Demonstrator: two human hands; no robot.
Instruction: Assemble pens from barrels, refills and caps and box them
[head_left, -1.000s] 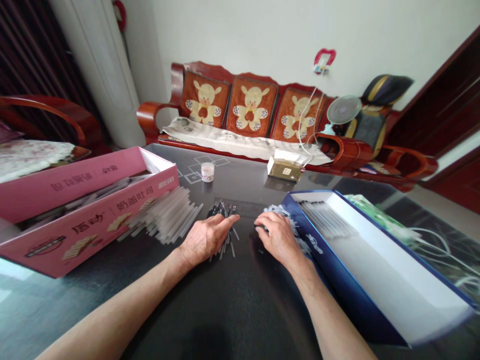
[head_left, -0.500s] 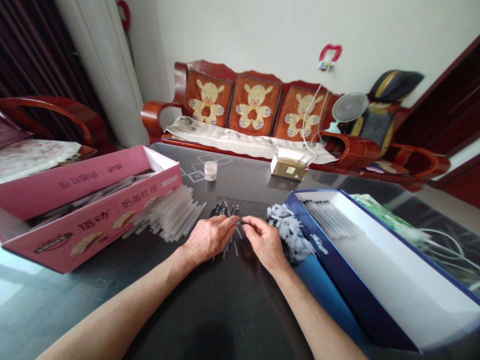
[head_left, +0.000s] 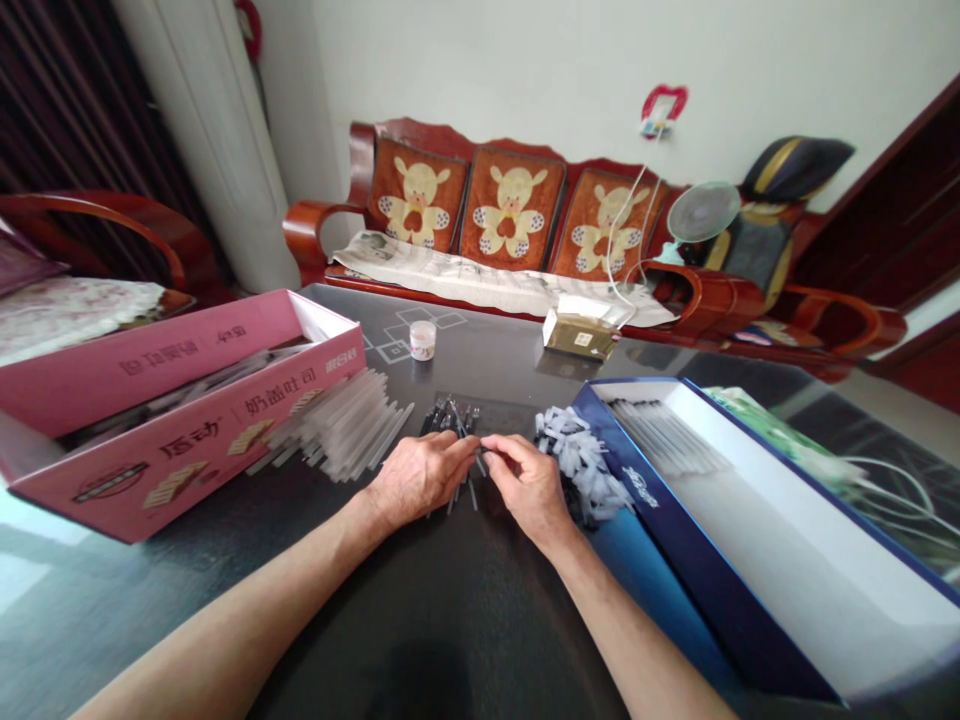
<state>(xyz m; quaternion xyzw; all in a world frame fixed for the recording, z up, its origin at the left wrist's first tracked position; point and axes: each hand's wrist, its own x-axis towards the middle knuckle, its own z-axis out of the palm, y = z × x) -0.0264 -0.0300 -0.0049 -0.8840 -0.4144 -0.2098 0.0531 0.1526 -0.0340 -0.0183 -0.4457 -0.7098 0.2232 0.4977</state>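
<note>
At the centre of the frame, a small, dark, slim piece (head_left: 481,450) sits between the meeting fingertips; it is probably light, stiff and slippery, best pinched near its ends. The left hand (head_left: 424,476) curls over thin black-and-grey plastic sticks (head_left: 454,408), its exact grip hidden; the right hand (head_left: 531,488) narrows to a pinch on the piece. A second ago, the right hand was farther right, beside the heap of short, translucent white pieces (head_left: 579,455).

At the table (head_left: 465,620), left hand (head_left: 424,478) and right hand (head_left: 529,490) meet fingertips beside thin dark rods (head_left: 461,415). Translucent tubes (head_left: 349,430) lie beside the left pink box (head_left: 195,440); short whitish pieces (head_left: 581,455) near the right blue box (head_left: 675,550). 3 animal-patterned cushions (head_left: 510,215) line the far sofa (head_left: 301,235).
</note>
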